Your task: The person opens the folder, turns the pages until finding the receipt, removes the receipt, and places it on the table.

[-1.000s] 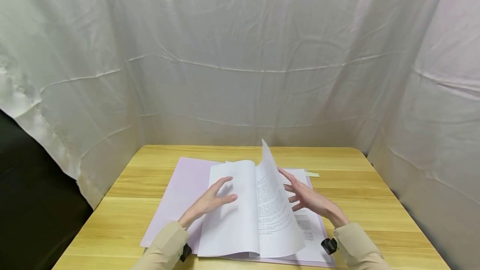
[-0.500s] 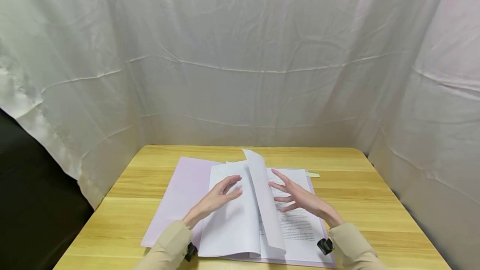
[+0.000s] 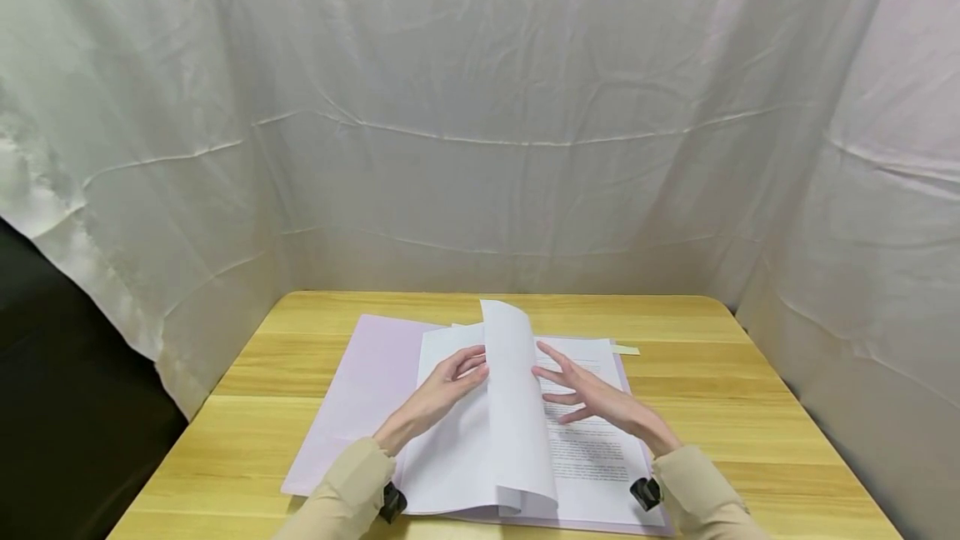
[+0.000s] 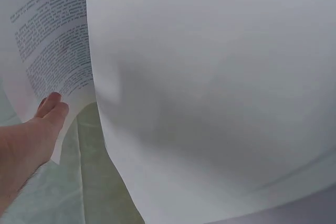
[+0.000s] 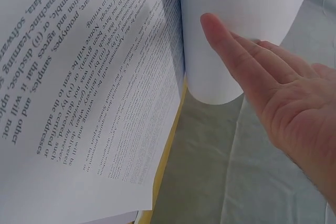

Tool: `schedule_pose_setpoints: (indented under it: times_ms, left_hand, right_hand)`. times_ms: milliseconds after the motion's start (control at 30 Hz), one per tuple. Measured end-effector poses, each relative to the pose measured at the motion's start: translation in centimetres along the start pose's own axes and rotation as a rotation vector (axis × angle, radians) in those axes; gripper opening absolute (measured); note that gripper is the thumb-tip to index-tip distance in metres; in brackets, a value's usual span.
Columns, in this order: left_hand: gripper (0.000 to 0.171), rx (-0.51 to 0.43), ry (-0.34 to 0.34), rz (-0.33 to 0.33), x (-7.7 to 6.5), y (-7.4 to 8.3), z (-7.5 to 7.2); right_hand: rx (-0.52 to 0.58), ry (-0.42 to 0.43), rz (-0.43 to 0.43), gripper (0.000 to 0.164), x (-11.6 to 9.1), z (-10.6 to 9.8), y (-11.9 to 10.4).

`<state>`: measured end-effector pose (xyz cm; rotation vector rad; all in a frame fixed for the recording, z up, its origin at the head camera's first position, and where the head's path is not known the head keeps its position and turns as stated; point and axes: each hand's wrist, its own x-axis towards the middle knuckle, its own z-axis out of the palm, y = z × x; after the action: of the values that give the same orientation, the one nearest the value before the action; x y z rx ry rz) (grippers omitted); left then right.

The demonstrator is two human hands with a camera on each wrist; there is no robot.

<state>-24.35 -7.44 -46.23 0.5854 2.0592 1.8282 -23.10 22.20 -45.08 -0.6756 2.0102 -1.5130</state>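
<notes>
A printed white page [image 3: 517, 407] of an open document stands curled upright near the middle of the stack. My left hand [image 3: 442, 394] is at its left edge, fingers loosely bent; in the left wrist view the fingertips [image 4: 56, 107] lie against or just before the printed side. I cannot see a pinch. From the right, my right hand [image 3: 596, 398] reaches with spread fingers, its fingertips by the page's blank side. In the right wrist view the straight fingers [image 5: 231, 45] overlap that curled page. Flipped blank-backed pages [image 3: 450, 448] lie at left, a printed page [image 3: 596, 448] at right.
Under the papers lies an open lilac folder [image 3: 375, 382], its cover spread to the left. A pale tab [image 3: 626, 350] sticks out at the upper right. The wooden table [image 3: 750, 407] has grey-white curtains [image 3: 480, 148] around it.
The page has swung from right to left and now curls more over the left pages. My left hand has moved right to its edge; my right hand has followed slightly left.
</notes>
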Motion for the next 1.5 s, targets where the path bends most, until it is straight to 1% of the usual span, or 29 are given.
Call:
schedule_pose_setpoints:
  times_ms: [133, 333, 500, 633, 767, 867, 933, 1133, 1333, 1500]
  left_hand:
    - [0.065, -0.037, 0.016, -0.018, -0.02, -0.02, 0.06]
    - [0.067, -0.123, 0.007, -0.033, -0.03, 0.02, 0.12]
    - [0.072, -0.153, 0.019, -0.068, 0.01, -0.05, 0.10]
    - [0.072, -0.176, 0.027, -0.066, 0.00, -0.08, 0.04]
    - [0.067, -0.195, 0.026, -0.060, -0.02, -0.12, -0.02]
    - [0.064, -0.199, 0.040, -0.064, -0.09, -0.11, -0.02]
    - [0.064, -0.191, 0.062, -0.063, -0.14, -0.14, -0.03]
    - [0.067, -0.154, 0.173, -0.088, -0.19, -0.22, 0.05]
    - [0.073, -0.120, 0.257, -0.134, -0.31, -0.32, 0.01]
    - [0.079, -0.112, 0.312, -0.182, -0.52, -0.45, -0.18]
  right_hand:
    - [-0.010, -0.003, 0.000, 0.061, 0.06, 0.07, 0.06]
    - [-0.032, -0.001, 0.001, 0.062, 0.11, 0.23, -0.03]
    - [-0.044, -0.006, -0.005, 0.063, 0.12, 0.32, -0.02]
    - [-0.055, -0.013, -0.008, 0.064, 0.22, 0.40, 0.00]
    - [-0.065, -0.024, -0.012, 0.064, 0.28, 0.45, -0.04]
    - [-0.069, -0.032, -0.017, 0.063, 0.27, 0.45, -0.06]
    - [-0.069, -0.037, -0.020, 0.062, 0.26, 0.44, -0.05]
    - [-0.062, -0.051, -0.034, 0.062, 0.27, 0.42, 0.07]
    - [-0.057, -0.036, -0.033, 0.063, 0.10, 0.15, 0.36]
    - [-0.064, -0.023, -0.037, 0.062, -0.12, -0.24, 0.71]
